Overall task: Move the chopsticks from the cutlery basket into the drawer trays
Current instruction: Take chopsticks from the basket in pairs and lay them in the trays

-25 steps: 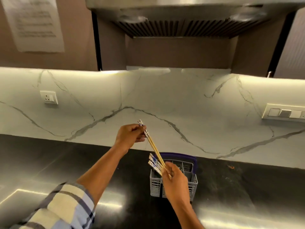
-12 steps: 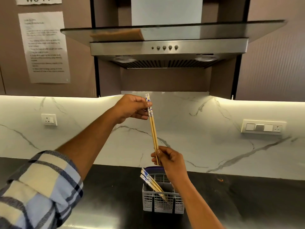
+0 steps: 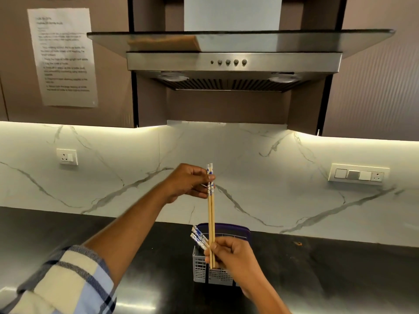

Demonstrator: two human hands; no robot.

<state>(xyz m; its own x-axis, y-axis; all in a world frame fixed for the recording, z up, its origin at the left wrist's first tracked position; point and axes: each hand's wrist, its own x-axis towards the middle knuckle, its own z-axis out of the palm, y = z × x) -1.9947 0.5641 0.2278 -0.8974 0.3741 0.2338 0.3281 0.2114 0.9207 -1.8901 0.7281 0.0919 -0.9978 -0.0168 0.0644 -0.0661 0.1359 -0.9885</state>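
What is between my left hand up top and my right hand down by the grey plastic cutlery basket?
In the head view, only the bare bamboo shafts of the two blue-patterned chopsticks, held upright, span from left hand to right hand.

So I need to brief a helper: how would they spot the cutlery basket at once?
Find the steel hood; directly below, on the black counter, stands the cutlery basket. It is the only grey slotted box there, with a dark blue handle and blue-patterned chopsticks poking out.

Dark glossy stone countertop [image 3: 68, 234] along white marble backsplash; grey plastic slotted cutlery basket [image 3: 217, 274] with purple handle standing upright near centre.
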